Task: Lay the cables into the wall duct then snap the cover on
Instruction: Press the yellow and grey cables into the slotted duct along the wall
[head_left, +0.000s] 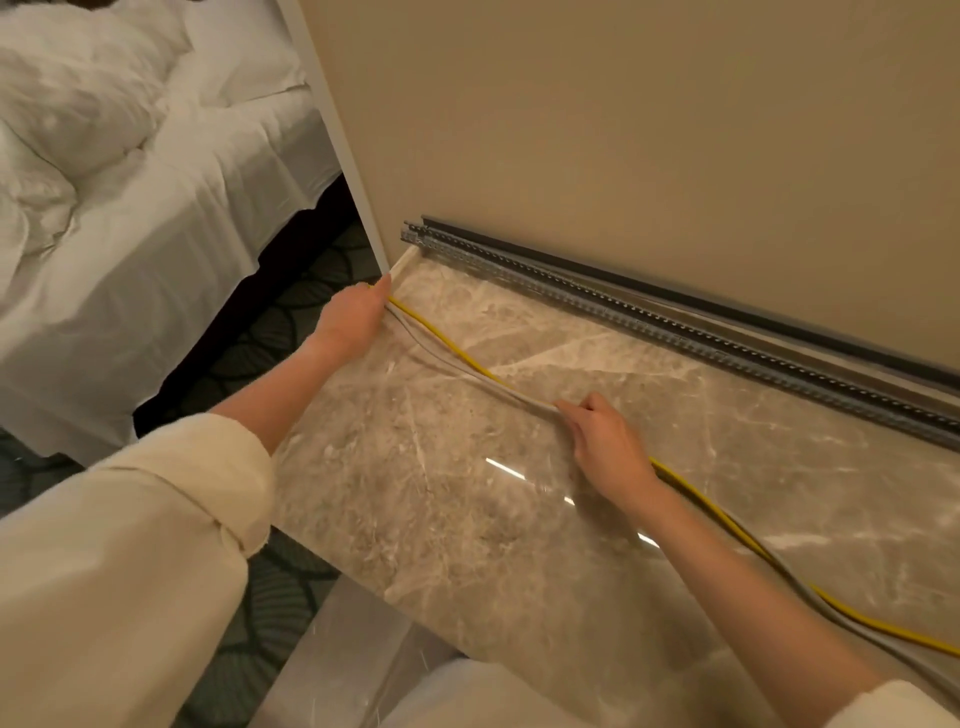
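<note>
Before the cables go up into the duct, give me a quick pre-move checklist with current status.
1. Left hand gripping the cable ends near the wall corner: ok.
2. Right hand pinching the bundle mid-run: ok.
3. Yellow cable and grey cables gathered together between the hands: ok.
4. Cables seated in the perforated wall duct: not ok, they lie on the marble ledge.
5. Duct channel free of debris: cannot tell.
6. Cover within reach: cannot tell.
</note>
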